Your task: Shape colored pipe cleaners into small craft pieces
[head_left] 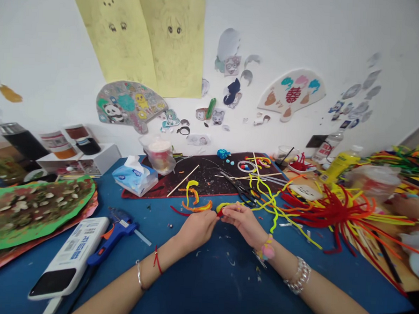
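My left hand (197,229) and my right hand (243,222) meet at the middle of the blue table (202,288). Between their fingertips they pinch a small twisted red and yellow pipe cleaner piece (220,210), partly hidden by my fingers. Just left of my fingers lie bent orange and yellow pipe cleaners (194,207). Long yellow pipe cleaners (268,204) run past my right hand, with black-handled scissors (243,192) beyond them. A bead bracelet and a pink tassel (268,249) hang at my right wrist.
A large heap of red, orange and yellow pipe cleaners (336,215) spreads to the right. A blue glue gun (116,234), white power bank (69,255), tissue box (134,175) and dark mat (201,175) stand about. Another person's hand (412,207) shows at the right edge.
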`<action>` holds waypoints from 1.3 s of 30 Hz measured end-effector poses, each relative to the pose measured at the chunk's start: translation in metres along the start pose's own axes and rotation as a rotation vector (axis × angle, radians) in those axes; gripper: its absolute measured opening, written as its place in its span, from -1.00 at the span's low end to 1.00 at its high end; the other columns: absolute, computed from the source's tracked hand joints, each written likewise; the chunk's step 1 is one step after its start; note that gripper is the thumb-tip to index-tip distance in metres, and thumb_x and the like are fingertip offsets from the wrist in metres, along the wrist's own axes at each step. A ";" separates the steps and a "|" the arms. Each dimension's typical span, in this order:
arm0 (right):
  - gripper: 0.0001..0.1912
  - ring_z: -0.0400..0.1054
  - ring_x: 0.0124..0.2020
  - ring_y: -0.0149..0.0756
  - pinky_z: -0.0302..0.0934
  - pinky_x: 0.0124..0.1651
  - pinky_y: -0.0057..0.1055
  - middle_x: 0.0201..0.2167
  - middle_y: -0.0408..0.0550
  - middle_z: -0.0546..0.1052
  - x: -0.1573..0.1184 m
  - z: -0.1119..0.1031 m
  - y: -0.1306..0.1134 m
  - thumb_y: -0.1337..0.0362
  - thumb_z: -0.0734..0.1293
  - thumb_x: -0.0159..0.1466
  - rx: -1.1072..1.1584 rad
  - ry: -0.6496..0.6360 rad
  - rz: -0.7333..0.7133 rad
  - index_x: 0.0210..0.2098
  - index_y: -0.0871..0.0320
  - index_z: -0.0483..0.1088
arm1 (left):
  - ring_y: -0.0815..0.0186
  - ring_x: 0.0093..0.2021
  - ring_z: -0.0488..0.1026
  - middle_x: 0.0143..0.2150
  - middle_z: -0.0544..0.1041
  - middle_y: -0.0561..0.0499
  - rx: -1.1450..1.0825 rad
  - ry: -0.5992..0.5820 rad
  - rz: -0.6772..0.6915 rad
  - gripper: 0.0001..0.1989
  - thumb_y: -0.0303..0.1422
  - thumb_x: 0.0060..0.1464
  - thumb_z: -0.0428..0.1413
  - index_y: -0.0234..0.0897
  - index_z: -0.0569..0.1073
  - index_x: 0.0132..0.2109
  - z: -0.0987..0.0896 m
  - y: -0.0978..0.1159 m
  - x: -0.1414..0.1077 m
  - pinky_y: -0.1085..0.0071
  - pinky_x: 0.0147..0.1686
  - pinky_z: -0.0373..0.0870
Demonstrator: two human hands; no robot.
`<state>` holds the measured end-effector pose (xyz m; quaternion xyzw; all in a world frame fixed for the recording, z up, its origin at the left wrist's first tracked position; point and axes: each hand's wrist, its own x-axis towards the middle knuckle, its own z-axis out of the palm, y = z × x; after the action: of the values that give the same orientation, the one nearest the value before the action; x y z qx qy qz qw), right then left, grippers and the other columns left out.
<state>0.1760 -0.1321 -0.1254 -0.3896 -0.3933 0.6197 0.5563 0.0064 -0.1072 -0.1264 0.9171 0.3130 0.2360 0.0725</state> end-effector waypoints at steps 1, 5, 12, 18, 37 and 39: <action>-0.92 0.33 -0.40 -0.44 0.26 -0.20 -0.39 -0.46 -0.15 0.45 0.000 0.000 0.000 0.30 0.41 -0.01 0.029 -0.012 0.016 -0.51 0.18 0.46 | 0.36 -0.45 0.34 -0.46 0.39 0.01 -0.050 0.021 -0.023 -0.71 -0.34 0.20 -0.21 -0.31 0.31 -0.40 -0.001 0.001 0.000 0.47 -0.43 0.20; -0.90 0.31 -0.39 -0.47 0.26 -0.19 -0.42 -0.45 -0.18 0.43 -0.001 0.000 -0.002 0.26 0.38 0.03 0.097 -0.043 0.055 -0.44 0.15 0.46 | 0.40 -0.48 0.30 -0.47 0.36 0.05 -0.361 0.117 -0.165 -0.76 -0.21 0.12 -0.08 -0.30 0.32 -0.35 -0.005 0.005 0.003 0.49 -0.46 0.20; -0.83 0.34 -0.38 -0.40 0.26 -0.18 -0.37 -0.43 -0.11 0.46 -0.003 0.003 -0.006 0.23 0.37 0.05 -0.106 -0.059 -0.072 -0.38 0.19 0.43 | 0.47 -0.67 0.29 -0.58 0.32 0.11 -1.194 -0.126 -0.371 -0.63 -0.08 0.11 -0.17 -0.32 0.25 -0.37 -0.003 0.008 0.010 0.55 -0.66 0.21; -0.80 0.36 -0.39 -0.37 0.27 -0.20 -0.35 -0.42 -0.10 0.49 -0.003 0.003 -0.008 0.19 0.32 0.09 -0.321 -0.017 -0.167 -0.33 0.16 0.45 | 0.49 -0.67 0.31 -0.57 0.37 0.11 -1.400 -0.165 -0.468 -0.68 -0.10 0.06 -0.04 -0.30 0.26 -0.31 0.000 0.011 0.008 0.59 -0.67 0.20; -0.87 0.39 -0.24 -0.22 0.23 -0.14 -0.26 -0.32 -0.08 0.54 -0.009 0.006 -0.005 0.26 0.30 0.13 -0.852 0.159 -0.641 -0.33 0.03 0.47 | 0.54 -0.61 0.36 -0.37 0.51 -0.02 -1.638 -0.006 -0.714 -0.77 -0.35 -0.14 0.22 -0.41 0.45 -0.31 0.005 0.009 0.007 0.60 -0.59 0.31; -0.89 0.39 -0.27 -0.23 0.25 -0.16 -0.26 -0.35 -0.07 0.53 -0.010 0.008 -0.007 0.25 0.31 0.11 -0.815 0.143 -0.596 -0.36 0.05 0.46 | 0.53 -0.62 0.36 -0.39 0.51 -0.03 -1.614 -0.001 -0.712 -0.76 -0.34 -0.15 0.23 -0.41 0.45 -0.33 0.004 0.011 0.007 0.59 -0.60 0.31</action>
<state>0.1724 -0.1417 -0.1159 -0.4875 -0.6580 0.2021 0.5372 0.0189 -0.1114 -0.1244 0.4341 0.3180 0.3481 0.7676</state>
